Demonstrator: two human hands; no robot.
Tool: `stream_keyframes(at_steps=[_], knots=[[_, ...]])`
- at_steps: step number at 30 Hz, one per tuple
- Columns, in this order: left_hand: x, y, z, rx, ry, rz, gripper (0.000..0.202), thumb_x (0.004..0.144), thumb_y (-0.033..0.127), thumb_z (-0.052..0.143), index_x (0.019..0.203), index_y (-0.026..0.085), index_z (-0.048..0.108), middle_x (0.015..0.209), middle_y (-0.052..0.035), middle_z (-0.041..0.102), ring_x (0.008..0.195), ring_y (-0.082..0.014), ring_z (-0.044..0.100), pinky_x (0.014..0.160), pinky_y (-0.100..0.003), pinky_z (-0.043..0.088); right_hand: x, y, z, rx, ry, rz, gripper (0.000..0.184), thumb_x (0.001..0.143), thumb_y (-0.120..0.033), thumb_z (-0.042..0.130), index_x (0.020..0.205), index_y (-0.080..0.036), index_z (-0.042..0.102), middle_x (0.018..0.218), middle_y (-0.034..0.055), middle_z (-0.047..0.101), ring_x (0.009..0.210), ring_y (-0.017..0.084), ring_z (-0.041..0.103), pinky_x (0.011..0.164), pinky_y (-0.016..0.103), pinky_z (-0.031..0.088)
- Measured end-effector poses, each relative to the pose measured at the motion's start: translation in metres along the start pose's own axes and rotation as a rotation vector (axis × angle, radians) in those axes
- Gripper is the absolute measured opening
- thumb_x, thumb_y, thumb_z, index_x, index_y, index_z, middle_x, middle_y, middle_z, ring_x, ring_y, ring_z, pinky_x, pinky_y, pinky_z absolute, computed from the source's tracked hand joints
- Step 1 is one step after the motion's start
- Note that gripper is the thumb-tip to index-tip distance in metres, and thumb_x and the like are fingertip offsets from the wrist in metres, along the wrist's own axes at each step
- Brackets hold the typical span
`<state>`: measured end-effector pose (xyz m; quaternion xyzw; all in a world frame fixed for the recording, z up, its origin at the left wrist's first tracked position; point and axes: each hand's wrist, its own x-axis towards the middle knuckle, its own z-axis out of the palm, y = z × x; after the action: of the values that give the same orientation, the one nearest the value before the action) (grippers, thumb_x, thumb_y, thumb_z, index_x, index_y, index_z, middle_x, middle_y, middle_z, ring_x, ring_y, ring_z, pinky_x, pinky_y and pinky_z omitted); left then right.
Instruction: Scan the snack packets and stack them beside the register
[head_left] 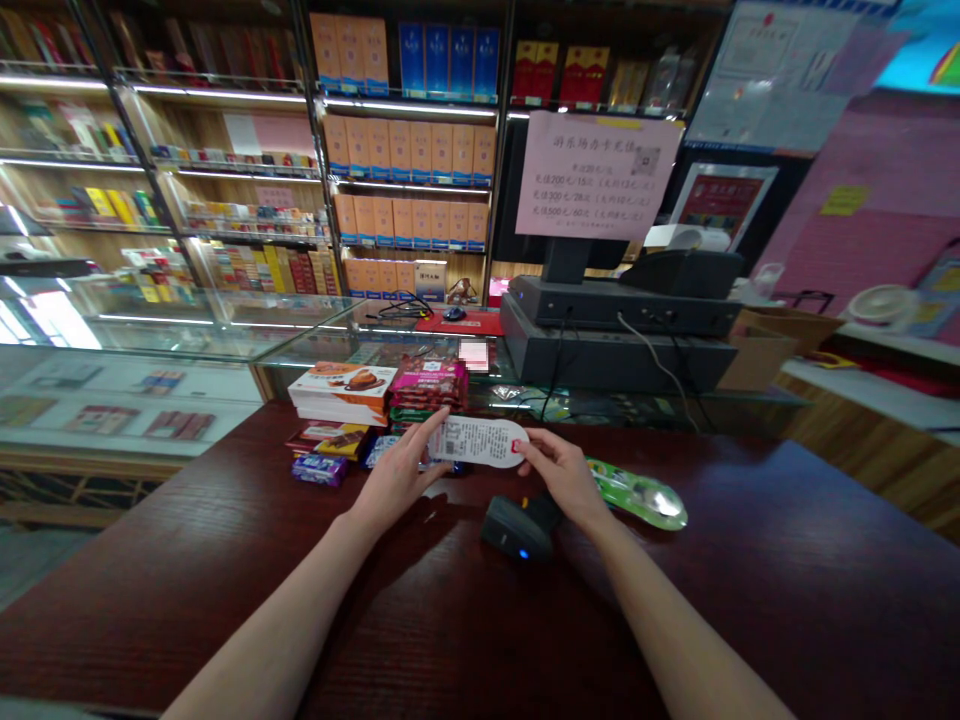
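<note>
A dark red wood-grain counter (150, 610) is seen stretching across the view. A black handheld barcode scanner (516, 528) is laid on it, and a green foil pouch (637, 495) is placed just to the right. Farther back, boxed food packages (342, 393) are stacked beside pink snack packets (427, 382), with chocolate bars (320, 468) piled in front.

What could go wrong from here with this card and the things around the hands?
The right hand is very close to the black handheld scanner, so it might knock the scanner into the green foil packet. The left hand is beside the loose pile of snack bars, which could slide if bumped. The white printed card is held only at its ends, so it may slip and drop.
</note>
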<state>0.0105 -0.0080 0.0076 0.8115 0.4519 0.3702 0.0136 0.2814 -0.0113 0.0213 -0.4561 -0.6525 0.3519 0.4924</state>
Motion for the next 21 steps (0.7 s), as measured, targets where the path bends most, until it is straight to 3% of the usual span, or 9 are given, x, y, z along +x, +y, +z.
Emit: stream_keyframes(at_steps=[5,10,16,21], knots=[[-0.001,0.001,0.001,-0.125,-0.019,-0.013,0.060,0.099,0.030,0.050,0.155,0.030,0.029,0.104,-0.0033,0.066,0.085,-0.0151,0.065,0.085,-0.030,0.053,0.001,0.008,-0.001,0.036,0.056,-0.018,0.040,0.086,-0.052,0.066,0.111,-0.020,0.071,0.096,0.0065,0.077,0.067,0.019,0.070,0.072,0.033,0.055],[-0.001,-0.001,0.000,-0.231,0.039,-0.122,0.050,0.104,0.032,0.035,0.153,0.025,0.033,0.100,-0.0020,0.068,0.087,-0.0121,0.066,0.088,-0.026,0.050,0.000,0.007,0.001,0.117,0.058,-0.004,0.041,0.085,-0.050,0.069,0.113,-0.020,0.070,0.101,0.0079,0.077,0.080,0.023,0.075,0.081,0.037,0.057],[0.003,0.006,-0.005,-0.310,0.048,-0.210,0.034,0.100,0.041,0.041,0.122,0.023,0.060,0.102,-0.0024,0.072,0.092,-0.0158,0.068,0.086,-0.027,0.051,0.000,0.006,0.003,0.167,0.077,-0.016,0.038,0.082,-0.045,0.073,0.110,-0.021,0.071,0.106,0.0077,0.077,0.093,0.025,0.075,0.095,0.043,0.056],[0.005,0.010,-0.009,-0.337,0.058,-0.237,0.035,0.098,0.045,0.045,0.115,0.021,0.063,0.104,-0.0028,0.073,0.091,-0.0170,0.068,0.084,-0.029,0.052,0.000,0.010,0.003,0.152,0.081,-0.023,0.036,0.077,-0.039,0.077,0.109,-0.021,0.073,0.112,0.0066,0.076,0.104,0.025,0.072,0.102,0.044,0.054]])
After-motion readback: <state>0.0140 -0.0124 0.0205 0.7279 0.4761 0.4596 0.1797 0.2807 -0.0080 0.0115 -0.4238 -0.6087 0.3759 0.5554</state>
